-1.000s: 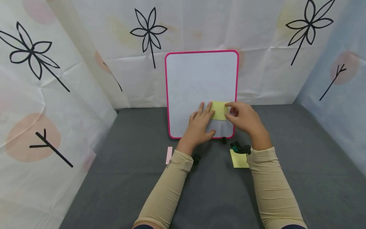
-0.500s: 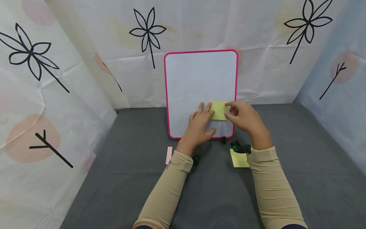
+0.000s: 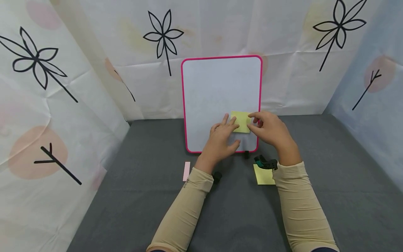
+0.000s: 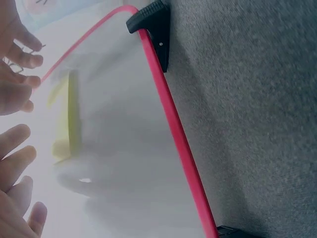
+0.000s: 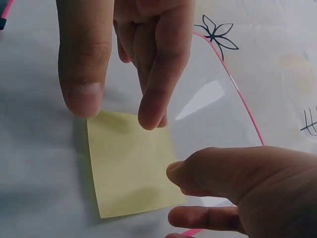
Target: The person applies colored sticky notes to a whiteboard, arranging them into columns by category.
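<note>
Right hand [image 3: 271, 130], head view: thumb and index parted at right edge of yellow note [image 3: 243, 121], no pinch showing; left hand [image 3: 219, 140] spread, fingertips over left edge, presumably steadying it. Note on whiteboard [image 3: 217, 87], near lower right corner; yellow pad [image 3: 263, 177] on table [image 3: 151, 168] below. Left wrist: black foot [image 4: 154, 22] at board's lower edge, likely bracing it; glare, cannot tell whether note lies flat. Right wrist: thumb and index near two corners, seemingly squaring note.

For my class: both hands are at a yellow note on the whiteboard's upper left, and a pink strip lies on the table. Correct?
Not upper left: the head view shows the yellow note on the lower right of the whiteboard. The left hand and right hand are at it, and a pink strip lies on the table.
</note>
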The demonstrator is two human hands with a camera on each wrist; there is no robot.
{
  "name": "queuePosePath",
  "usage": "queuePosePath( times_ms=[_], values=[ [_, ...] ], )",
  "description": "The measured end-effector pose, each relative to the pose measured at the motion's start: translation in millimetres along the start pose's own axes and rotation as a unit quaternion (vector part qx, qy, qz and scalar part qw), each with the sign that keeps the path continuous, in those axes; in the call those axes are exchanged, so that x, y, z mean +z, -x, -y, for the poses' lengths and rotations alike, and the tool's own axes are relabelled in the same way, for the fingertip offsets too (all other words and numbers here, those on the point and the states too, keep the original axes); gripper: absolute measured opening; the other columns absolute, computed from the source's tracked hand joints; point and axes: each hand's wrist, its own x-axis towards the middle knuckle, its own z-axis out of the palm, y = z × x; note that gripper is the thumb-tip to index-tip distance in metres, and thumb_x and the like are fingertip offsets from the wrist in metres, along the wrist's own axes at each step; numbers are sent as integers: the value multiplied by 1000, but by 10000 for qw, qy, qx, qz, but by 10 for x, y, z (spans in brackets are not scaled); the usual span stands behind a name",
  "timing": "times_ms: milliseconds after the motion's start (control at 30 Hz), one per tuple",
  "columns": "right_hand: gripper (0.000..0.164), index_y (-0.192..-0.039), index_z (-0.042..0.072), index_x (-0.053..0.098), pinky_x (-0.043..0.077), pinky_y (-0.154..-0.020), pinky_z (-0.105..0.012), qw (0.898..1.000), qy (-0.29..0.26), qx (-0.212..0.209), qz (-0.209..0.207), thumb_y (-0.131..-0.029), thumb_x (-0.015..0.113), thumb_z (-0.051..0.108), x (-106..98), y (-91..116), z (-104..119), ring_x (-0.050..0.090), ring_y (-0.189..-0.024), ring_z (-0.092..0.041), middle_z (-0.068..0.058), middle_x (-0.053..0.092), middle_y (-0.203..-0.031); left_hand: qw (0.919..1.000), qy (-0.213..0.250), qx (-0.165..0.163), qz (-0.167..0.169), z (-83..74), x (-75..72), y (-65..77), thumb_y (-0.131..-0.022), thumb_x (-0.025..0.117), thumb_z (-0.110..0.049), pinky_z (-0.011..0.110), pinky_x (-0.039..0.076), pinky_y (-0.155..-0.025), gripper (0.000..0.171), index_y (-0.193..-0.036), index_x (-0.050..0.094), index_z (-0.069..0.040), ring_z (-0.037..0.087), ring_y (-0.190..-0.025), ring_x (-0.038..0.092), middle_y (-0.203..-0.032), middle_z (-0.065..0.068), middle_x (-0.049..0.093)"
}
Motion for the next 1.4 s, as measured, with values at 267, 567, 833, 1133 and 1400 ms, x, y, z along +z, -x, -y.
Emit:
queuePosePath(
  times_ms=[267, 567, 833, 1133, 1400],
  values=[
    [43, -141, 3, 65, 55, -88, -58, 10000, -12, 2, -93, -104, 65, 25, -41, 40, 14, 66, -107, -39, -22, 68, -124, 9998, -169, 135, -36, -70, 11, -4, -101, 72, -26, 52, 34, -124, 45, -142, 66, -10, 27, -165, 23, -165, 9, 49],
    [47, -140, 4, 66, 55, -82, -54, 9999, -77, -95, 16, -103, 69, 32, -6, 25, 13, 66, -103, -36, -20, 69, -121, 9998, -77, 101, -158, -42, 4, 26, -100, 74, -26, 54, 34, -123, 47, -142, 65, -8, 28, -164, 24, -163, 11, 51],
    [56, -141, 4, 66, 56, -82, -52, 10000, -1, -68, -10, -100, 73, 41, 26, 9, 24, 66, -100, -34, -19, 68, -118, 9997, -66, 133, -206, -31, 4, 24, -100, 74, -27, 55, 33, -124, 47, -143, 65, -10, 28, -165, 22, -164, 11, 50],
    [57, -140, 3, 67, 56, -79, -51, 9999, 44, -111, -20, -100, 74, 42, 48, -3, 28, 66, -98, -33, -20, 69, -118, 9996, -87, 152, -237, -51, -17, 28, -99, 74, -27, 56, 33, -124, 46, -142, 66, -11, 28, -165, 22, -164, 10, 49],
    [57, -140, 3, 66, 56, -78, -51, 9999, 148, -44, -8, -100, 74, 43, 50, 1, 43, 65, -98, -32, -19, 69, -118, 9995, -55, 133, -266, -64, -39, 42, -99, 74, -26, 57, 32, -124, 47, -143, 65, -13, 27, -165, 22, -165, 10, 49]
  ],
)
